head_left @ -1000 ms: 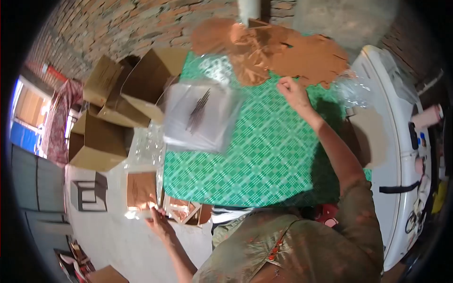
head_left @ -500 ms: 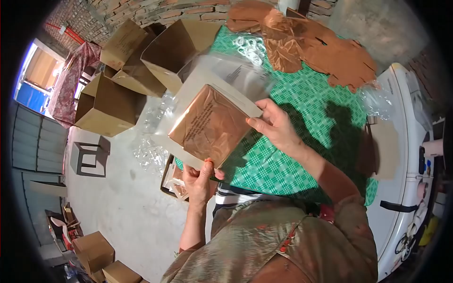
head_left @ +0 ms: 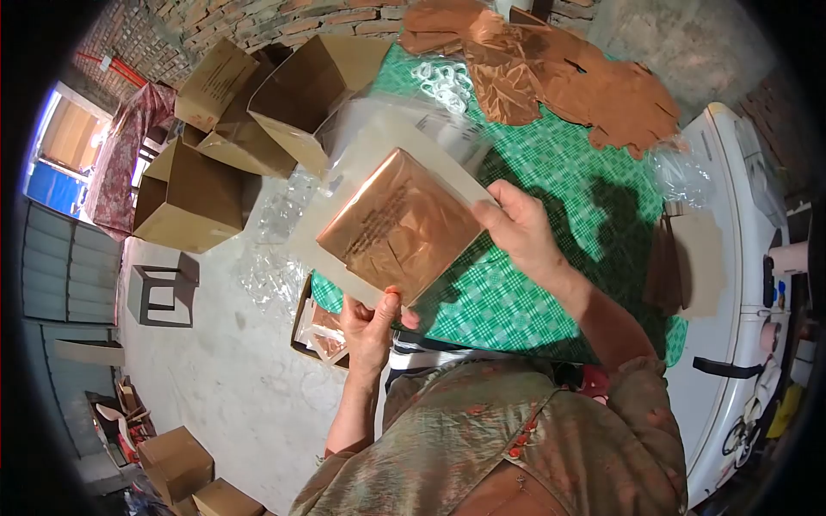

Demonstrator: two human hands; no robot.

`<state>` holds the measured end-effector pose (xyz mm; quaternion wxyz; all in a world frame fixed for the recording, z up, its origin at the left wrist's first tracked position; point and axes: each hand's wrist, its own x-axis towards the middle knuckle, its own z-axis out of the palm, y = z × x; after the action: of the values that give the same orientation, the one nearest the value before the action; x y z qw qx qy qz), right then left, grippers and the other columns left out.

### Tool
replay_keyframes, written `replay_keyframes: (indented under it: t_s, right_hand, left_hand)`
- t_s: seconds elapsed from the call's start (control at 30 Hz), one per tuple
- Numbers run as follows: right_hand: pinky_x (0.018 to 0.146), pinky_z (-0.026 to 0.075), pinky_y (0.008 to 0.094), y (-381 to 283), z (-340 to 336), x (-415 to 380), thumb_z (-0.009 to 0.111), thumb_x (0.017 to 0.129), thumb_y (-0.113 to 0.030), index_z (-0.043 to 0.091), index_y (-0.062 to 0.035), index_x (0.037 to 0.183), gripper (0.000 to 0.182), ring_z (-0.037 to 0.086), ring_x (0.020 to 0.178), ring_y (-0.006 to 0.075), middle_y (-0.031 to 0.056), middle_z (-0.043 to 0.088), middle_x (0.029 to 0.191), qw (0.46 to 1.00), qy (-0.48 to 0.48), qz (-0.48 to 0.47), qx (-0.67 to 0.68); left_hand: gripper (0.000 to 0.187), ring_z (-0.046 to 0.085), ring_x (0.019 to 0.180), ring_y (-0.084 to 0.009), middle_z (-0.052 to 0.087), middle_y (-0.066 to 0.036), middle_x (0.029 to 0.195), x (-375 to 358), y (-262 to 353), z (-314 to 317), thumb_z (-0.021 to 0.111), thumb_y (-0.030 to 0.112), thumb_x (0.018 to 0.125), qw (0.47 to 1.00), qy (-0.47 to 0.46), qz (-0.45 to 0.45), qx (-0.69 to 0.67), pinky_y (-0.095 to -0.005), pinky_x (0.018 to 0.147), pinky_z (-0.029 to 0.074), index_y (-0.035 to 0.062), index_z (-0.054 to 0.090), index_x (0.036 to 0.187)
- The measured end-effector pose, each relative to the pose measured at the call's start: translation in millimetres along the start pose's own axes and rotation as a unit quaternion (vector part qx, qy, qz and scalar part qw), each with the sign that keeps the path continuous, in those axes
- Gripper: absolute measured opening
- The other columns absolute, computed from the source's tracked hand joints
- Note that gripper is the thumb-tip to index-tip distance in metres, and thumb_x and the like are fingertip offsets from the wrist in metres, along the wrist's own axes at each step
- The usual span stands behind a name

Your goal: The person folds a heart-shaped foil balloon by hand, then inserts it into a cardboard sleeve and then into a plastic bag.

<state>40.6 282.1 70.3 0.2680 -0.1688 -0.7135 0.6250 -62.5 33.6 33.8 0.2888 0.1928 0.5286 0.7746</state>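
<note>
Between my hands is a flat square packet (head_left: pixel 400 232), tilted, with a brown sheet-like piece under clear plastic printed with dark text and a pale card border around it. My left hand (head_left: pixel 368 331) pinches its near corner, thumb on top. At the right corner my right hand (head_left: pixel 522 230) is closed on the edge, the thumb lying along the face. Beyond the packet a clear plastic bag (head_left: pixel 366 116) spreads out, partly covered by it. Below lies a green checked tablecloth (head_left: pixel 551 292). Beside my left hand an open carton (head_left: pixel 301 331) holds similar brown and white packets.
Flat brown cut-out pieces (head_left: pixel 602 99) and white loops (head_left: pixel 443 86) lie at the table's far side. Open cardboard boxes (head_left: pixel 185 198) stand at the left, near crumpled clear plastic (head_left: pixel 280 249). A white appliance (head_left: pixel 723 215) borders the right, with a pale card (head_left: pixel 699 262) beside it.
The packet has shifted slightly right. My right hand has moved a little to the right with its corner, and its thumb now lies flatter on the face. My left hand keeps its pinch.
</note>
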Motion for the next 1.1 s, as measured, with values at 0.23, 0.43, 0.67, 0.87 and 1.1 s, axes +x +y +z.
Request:
replay_keyframes:
  t_s: [0.23,0.43,0.67,0.87,1.1]
  right_hand:
    - [0.05,0.037,0.0231,-3,-1,-1,0.06,0.112,-0.032,0.066,-0.0034,0.094,0.034,0.05,0.054,0.0046,-0.0021,0.059,0.072,0.996,-0.024,0.084,0.028]
    - [0.05,0.036,0.0238,4,-34,34,0.058,0.111,-0.031,0.067,-0.0039,0.086,0.038,0.046,0.052,0.0042,-0.0046,0.049,0.061,0.988,0.11,0.093,0.05]
    - [0.091,0.05,0.0467,90,-189,114,0.068,0.1,-0.028,0.065,-0.0104,0.126,0.032,0.066,0.112,0.0325,0.0117,0.069,0.124,0.757,0.215,-0.141,-0.601]
    - [0.103,0.048,0.049,133,-245,146,0.066,0.099,-0.023,0.065,-0.0064,0.129,0.035,0.061,0.128,0.0329,0.0131,0.067,0.135,0.751,0.095,-0.109,-0.644]
    - [0.075,0.058,0.0502,130,-252,154,0.064,0.096,-0.018,0.073,-0.0058,0.102,0.017,0.074,0.091,0.038,0.0184,0.076,0.097,0.727,0.084,-0.057,-0.679]
  left_hand:
    - [0.028,0.071,0.066,-0.0231,0.071,-0.012,0.098,-7,-6,-9,0.068,0.005,0.103,0.998,0.014,-0.058,-0.032,-0.0336,0.055,0.059,-0.0012,0.053,0.126]
    - [0.009,0.054,0.062,-0.0079,0.065,-0.004,0.083,-1,14,-73,0.068,0.01,0.105,0.973,0.211,-0.033,0.085,-0.0238,0.052,0.041,0.0079,0.06,0.1]
    - [0.019,0.062,0.075,-0.0147,0.072,-0.013,0.098,-7,-40,-279,0.073,0.015,0.102,0.92,0.381,0.095,-0.002,-0.0296,0.065,0.051,-0.002,0.069,0.11]
    - [0.01,0.064,0.074,-0.0164,0.065,-0.006,0.084,-28,-160,-373,0.068,0.017,0.104,0.969,0.24,-0.025,-0.054,-0.0319,0.067,0.057,0.0088,0.062,0.102]
    - [0.069,0.062,0.118,-0.0358,0.061,-0.018,0.133,-25,-188,-364,0.075,0.059,0.094,0.811,0.489,-0.321,0.007,-0.0575,0.093,0.058,0.0121,0.06,0.141]
